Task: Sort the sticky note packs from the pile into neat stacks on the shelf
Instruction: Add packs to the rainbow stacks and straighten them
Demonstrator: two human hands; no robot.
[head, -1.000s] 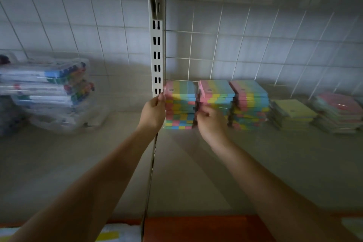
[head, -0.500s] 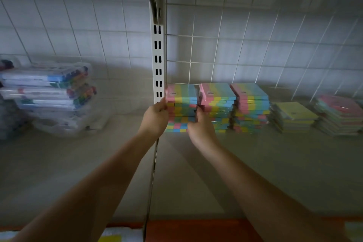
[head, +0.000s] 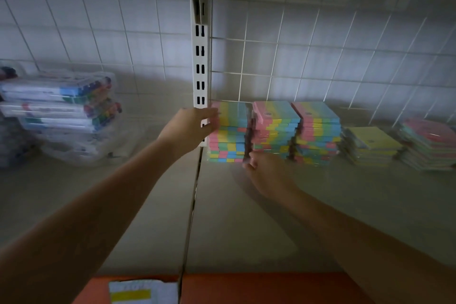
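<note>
Three tall stacks of striped pastel sticky note packs stand side by side at the back of the shelf (head: 271, 217): a left stack (head: 230, 131), a middle stack (head: 275, 128) and a right stack (head: 318, 131). My left hand (head: 190, 126) presses straight fingers against the left side of the left stack, near its top. My right hand (head: 267, 175) is low in front of the gap between the left and middle stacks, fingertips touching the stack's lower right corner. Neither hand holds a pack.
A lower stack of yellow-topped packs (head: 370, 144) and a pink-topped one (head: 429, 142) lie further right. Clear cases of coloured markers (head: 61, 111) are piled on the left shelf bay. A slotted white upright (head: 201, 69) divides the bays. An orange shelf edge (head: 246, 289) runs along the bottom.
My right hand has dropped from the front of the middle stack to the bottom of the gap beside the left stack. My left hand stays against that stack's left side.
</note>
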